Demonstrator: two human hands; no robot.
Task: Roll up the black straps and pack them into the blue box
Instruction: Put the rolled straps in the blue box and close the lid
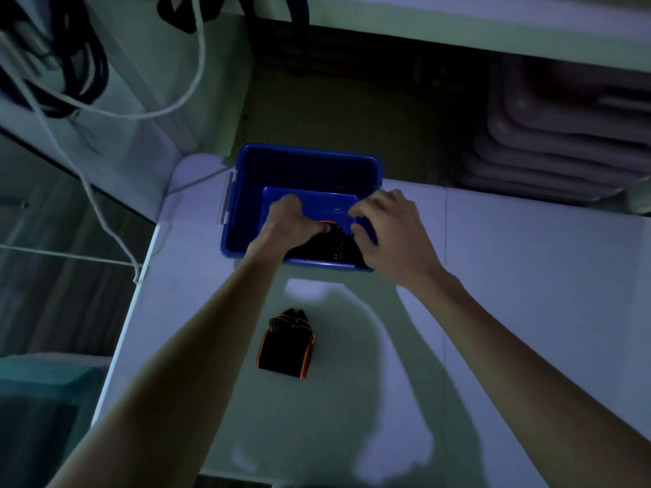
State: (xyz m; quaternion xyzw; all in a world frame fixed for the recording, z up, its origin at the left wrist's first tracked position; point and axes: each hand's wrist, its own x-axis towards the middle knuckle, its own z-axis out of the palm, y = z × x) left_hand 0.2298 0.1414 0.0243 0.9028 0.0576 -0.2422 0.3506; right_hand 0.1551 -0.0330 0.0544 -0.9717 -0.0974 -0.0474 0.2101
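The blue box (pixel 246 177) stands near the far left corner of the white table (pixel 528 294). Both my hands reach into it. My left hand (pixel 292 223) is closed on a rolled black strap with orange edging (pixel 334 246) that lies against the box's near wall. My right hand (pixel 391 230) rests on the same roll from the right, fingers curled over it. A second rolled black strap with orange edges (pixel 287 343) lies on the table in front of the box, between my forearms, untouched.
White cables (pixel 105 110) and black cables (pixel 84 61) hang at the left over a white cabinet. A stack of grey trays (pixel 563 142) sits beyond the table at the right. The table's left edge drops off near the box.
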